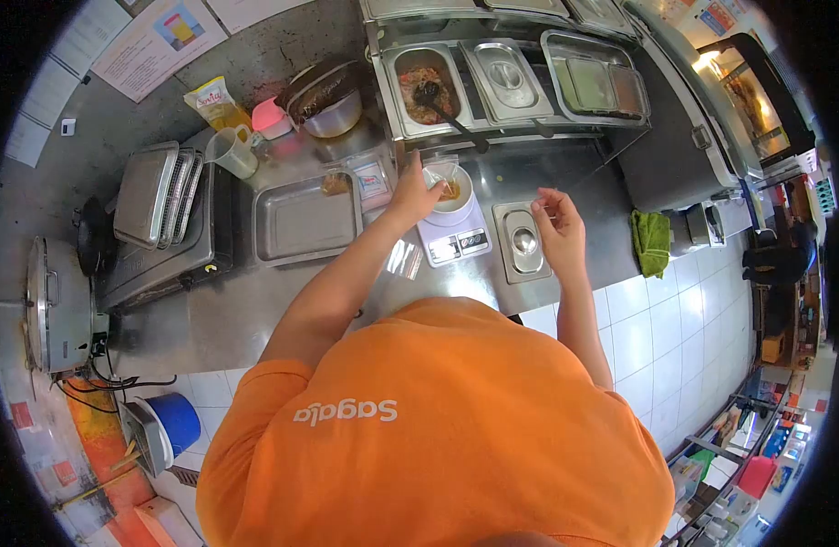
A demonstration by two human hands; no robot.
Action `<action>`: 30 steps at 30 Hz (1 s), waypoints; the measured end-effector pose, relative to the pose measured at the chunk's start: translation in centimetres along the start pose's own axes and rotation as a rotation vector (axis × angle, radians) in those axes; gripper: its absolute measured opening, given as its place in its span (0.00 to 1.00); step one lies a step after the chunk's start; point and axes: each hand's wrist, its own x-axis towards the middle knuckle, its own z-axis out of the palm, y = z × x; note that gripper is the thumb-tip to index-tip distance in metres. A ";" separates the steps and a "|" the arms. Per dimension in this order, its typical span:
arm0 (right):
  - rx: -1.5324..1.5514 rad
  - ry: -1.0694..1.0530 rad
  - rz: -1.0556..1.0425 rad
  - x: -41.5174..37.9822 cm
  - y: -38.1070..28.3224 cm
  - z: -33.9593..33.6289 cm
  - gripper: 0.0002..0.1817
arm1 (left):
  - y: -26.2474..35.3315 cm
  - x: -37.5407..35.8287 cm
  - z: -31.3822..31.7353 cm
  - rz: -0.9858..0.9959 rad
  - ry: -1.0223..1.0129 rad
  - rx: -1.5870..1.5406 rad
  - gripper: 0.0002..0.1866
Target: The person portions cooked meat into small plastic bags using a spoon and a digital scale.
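A white bowl (456, 202) stands on a white digital kitchen scale (455, 241) in the middle of the steel counter. Inside the bowl is a clear plastic bag (452, 179) with a little brownish-orange food in its bottom. My left hand (416, 193) pinches the bag's edge at the bowl's left rim. To the right, my right hand (558, 224) hovers beside a small lidded steel container (523, 241), fingers loosely curled and apart, with nothing visible in them. Left of the scale's front lies another clear plastic bag (404, 259), flat on the counter.
Behind the bowl, a raised rack holds a steel pan of reddish food (418, 80) with a black ladle (456, 117), and lidded pans. On the left are a steel tray (307, 219), a measuring jug (231, 153) and a stove (173, 255). A green cloth (651, 243) hangs at the right edge.
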 end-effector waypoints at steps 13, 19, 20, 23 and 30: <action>0.031 -0.051 0.043 0.3 -0.3 1.2 0.13 | -1.2 1.4 1.9 0.024 0.036 0.087 0.12; -0.127 -0.110 -0.131 1.0 0.2 3.1 0.16 | 0.7 -0.4 0.1 0.599 0.256 -0.037 0.08; -0.124 -0.118 -0.124 1.1 -0.1 3.6 0.18 | 1.7 -1.1 -0.6 0.556 0.144 -0.159 0.07; -0.212 -0.138 -0.385 1.4 -1.6 5.2 0.19 | 3.4 -2.8 -2.1 0.499 0.013 -0.323 0.06; -0.014 -0.362 -0.141 1.6 -3.7 8.5 0.10 | 3.6 -6.1 -4.0 0.076 -0.156 -0.943 0.05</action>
